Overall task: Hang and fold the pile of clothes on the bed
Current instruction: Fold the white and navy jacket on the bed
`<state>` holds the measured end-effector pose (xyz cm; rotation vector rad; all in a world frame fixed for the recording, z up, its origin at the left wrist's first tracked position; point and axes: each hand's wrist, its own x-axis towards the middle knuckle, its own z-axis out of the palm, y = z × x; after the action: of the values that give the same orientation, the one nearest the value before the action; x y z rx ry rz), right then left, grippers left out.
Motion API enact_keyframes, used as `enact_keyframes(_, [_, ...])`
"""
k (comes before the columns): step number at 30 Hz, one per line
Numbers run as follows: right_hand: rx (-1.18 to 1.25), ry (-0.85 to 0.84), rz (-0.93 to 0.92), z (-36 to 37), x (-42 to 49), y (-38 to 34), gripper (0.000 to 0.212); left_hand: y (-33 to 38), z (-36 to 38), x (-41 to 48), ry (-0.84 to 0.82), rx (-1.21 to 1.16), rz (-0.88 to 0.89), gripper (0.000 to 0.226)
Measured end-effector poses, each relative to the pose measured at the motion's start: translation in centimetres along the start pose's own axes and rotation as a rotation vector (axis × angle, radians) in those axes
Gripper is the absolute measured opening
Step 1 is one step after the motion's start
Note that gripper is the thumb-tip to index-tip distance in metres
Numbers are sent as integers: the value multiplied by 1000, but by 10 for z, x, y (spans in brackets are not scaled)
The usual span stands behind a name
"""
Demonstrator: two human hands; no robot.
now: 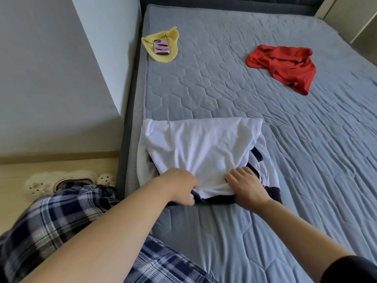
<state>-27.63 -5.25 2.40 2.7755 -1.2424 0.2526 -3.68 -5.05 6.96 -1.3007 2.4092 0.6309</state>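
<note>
The white shirt (200, 148) lies folded on the bed (265, 119), near its left edge. The left hand (179, 184) pinches its near hem with curled fingers. The right hand (246, 184) presses flat on it. A red top (285, 64) lies far off.

Home bedroom. Bed (234, 82) with grey quilted cover and dark headboard (224, 1); clothes lie on it. Slippers (67, 180) on wooden floor (61, 162) beside its left edge.

Bed (224, 88) (quilted): white top (200, 148), red garment (285, 64), yellow cloth (163, 58).
</note>
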Motion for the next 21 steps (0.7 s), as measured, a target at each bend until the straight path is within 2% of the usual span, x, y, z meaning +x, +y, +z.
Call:
enact_keyframes(2, [80, -213, 73, -4, -3, -1, 27, 1, 1, 1, -3, -255, -55, 33])
enact_keyframes(4, [217, -267, 193, -11, 1, 3, 21, -3, -1, 6, 216, -383, -57, 29])
enact_keyframes(6, [362, -101, 312, -16, 12, 1, 31, -13, -1, 19, 547, -258, -68, 25])
enact_keyframes(8, [347, 153, 357, -17, 32, -4, 37, -22, 1, 34, 696, -123, -154, 38])
enact_keyframes(9, [290, 215, 382, -13, 44, -7, 34, -24, 4, 41, 684, -88, -214, 47])
enact_keyframes(10, [229, 181, 425, -6, 57, -10, 32, -26, 8, 48, 638, -67, -269, 53])
enact_keyframes(13, [161, -158, 562, 25, 73, -2, 53, -42, 32, 60, 466, -42, -365, 60])
enact_keyframes(15, [143, -261, 697, 42, 64, 17, 59, -60, 43, 60, 398, -62, -422, 60])
enact_keyframes(18, [208, -260, 970, 51, 47, 45, 64, -78, 49, 61, 409, -96, -471, 60])
enact_keyframes(21, [346, -187, 1103, 53, 45, 49, 65, -76, 49, 62, 449, -151, -484, 61])
